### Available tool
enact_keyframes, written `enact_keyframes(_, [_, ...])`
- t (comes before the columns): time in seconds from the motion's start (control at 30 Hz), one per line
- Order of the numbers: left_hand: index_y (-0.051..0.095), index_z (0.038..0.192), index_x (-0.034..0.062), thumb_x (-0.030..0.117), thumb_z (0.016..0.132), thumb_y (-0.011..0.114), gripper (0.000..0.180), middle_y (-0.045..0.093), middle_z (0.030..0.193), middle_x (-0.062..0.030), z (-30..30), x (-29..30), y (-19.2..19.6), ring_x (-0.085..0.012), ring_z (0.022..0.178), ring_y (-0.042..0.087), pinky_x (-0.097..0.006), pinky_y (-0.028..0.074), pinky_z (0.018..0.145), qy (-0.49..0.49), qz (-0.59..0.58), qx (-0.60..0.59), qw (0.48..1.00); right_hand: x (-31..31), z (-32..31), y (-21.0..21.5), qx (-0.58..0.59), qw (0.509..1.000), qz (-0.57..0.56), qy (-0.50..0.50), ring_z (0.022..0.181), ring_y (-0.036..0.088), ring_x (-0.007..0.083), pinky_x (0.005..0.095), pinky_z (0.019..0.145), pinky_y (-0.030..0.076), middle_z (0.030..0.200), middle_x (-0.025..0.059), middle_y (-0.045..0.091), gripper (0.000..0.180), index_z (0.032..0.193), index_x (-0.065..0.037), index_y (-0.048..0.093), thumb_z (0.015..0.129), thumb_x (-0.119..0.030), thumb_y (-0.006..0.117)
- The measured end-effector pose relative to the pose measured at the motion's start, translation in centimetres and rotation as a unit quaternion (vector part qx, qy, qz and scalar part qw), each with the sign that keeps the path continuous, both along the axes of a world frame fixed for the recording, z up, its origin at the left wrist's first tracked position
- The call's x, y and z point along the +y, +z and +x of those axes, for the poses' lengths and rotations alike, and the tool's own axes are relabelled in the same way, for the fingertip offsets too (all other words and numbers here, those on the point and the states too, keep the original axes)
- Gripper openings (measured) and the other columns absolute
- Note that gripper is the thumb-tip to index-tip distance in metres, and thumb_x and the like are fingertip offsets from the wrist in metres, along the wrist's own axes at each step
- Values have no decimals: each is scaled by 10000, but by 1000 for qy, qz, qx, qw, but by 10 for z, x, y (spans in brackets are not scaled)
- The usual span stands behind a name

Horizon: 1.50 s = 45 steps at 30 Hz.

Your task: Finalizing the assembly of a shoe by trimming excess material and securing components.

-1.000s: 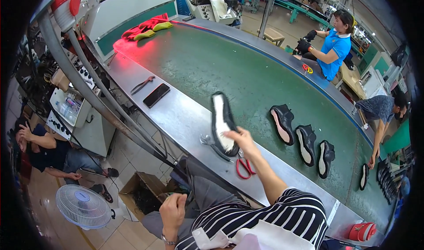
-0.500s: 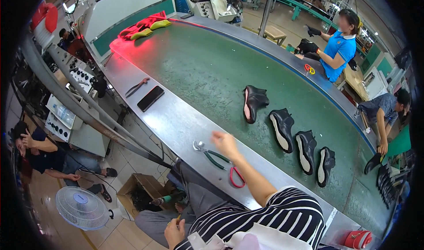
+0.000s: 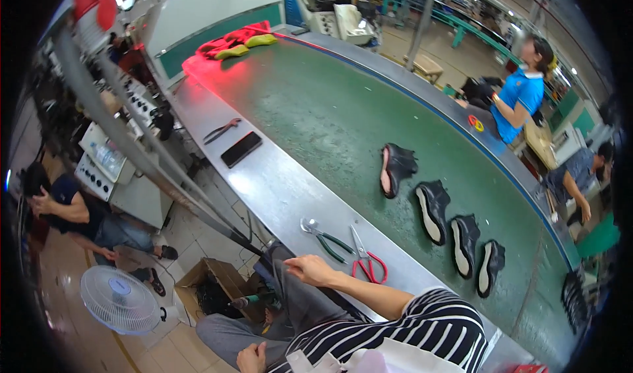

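My right hand [image 3: 308, 269] hovers by the near edge of the metal ledge, beside the scissors. Its fingers are drawn together, and anything in them is too small to make out. Low over my lap is my left hand [image 3: 252, 358], fingers curled, its contents hidden. On the ledge lie scissors with red handles [image 3: 369, 268] and pincers with dark green handles [image 3: 327, 242]. Farther left are a black phone [image 3: 242, 150] and another pair of pliers [image 3: 222, 130]. Several black shoe uppers with pale undersides, including one nearest shoe [image 3: 489, 268], lie on the green belt.
A red and yellow-green cloth pile [image 3: 231, 42] lies at the belt's far end. Black shoes [image 3: 573, 302] line the right end. Two co-workers stand across the belt; another person sits at left near a fan [image 3: 119, 300]. An open carton [image 3: 214, 280] stands below the ledge.
My right hand has drawn back from over the ledge toward my lap. The scissors now show whole. The far-right co-worker's hand has left the shoe it touched. The view has shifted slightly.
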State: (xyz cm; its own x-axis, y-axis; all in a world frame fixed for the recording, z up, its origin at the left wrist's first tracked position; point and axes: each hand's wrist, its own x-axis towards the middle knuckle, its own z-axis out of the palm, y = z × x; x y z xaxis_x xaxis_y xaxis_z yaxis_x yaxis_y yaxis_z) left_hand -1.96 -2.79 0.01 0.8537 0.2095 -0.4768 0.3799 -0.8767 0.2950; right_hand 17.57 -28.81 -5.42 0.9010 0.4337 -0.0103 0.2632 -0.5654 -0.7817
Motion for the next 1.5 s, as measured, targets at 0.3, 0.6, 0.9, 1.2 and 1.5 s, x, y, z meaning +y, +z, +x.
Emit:
enact_keyframes(0.3, [650, 994, 37, 354, 900, 566, 341, 664, 886, -227, -15, -5, -13, -419, 850, 626, -467, 486, 718, 80, -83, -62, 991, 25, 13, 33, 62, 993, 43, 88, 787, 694, 245, 364, 681, 518, 899, 109, 716, 302, 1162, -109, 646, 899, -249, 603])
enact_keyframes(0.6, [647, 1009, 4, 305, 912, 569, 326, 658, 947, -244, -23, 4, -43, -410, 893, 633, -451, 490, 749, 132, -126, -128, 975, 54, 31, 273, -11, 712, 555, 429, 504, 542, 132, 238, 458, 398, 685, 63, 629, 246, 974, 29, 691, 832, -170, 716])
enact_keyframes(0.9, [649, 950, -14, 205, 914, 594, 228, 664, 805, -160, -13, -8, -58, -235, 714, 663, -348, 510, 639, 204, -289, -151, 923, 49, 2, 320, -111, 614, 623, 471, 409, 487, 146, 265, 392, 300, 585, 56, 607, 186, 872, 34, 679, 841, -149, 698])
enact_keyframes(1.2, [595, 1038, -59, 138, 951, 564, 218, 672, 847, -137, -18, 33, -128, -171, 646, 662, -261, 536, 582, 188, -493, -98, 844, 16, -53, 328, -163, 687, 610, 359, 465, 495, 112, 259, 399, 339, 725, 97, 686, 183, 888, 56, 694, 867, -125, 675])
enact_keyframes(1.5, [548, 1100, -43, 156, 987, 504, 233, 659, 906, -162, -40, 55, -126, -197, 687, 671, -259, 556, 626, 275, -586, -131, 751, 30, -78, 86, -83, 967, -241, 10, 770, 667, 347, 456, 672, 528, 785, 179, 669, 311, 943, -57, 675, 848, -350, 634])
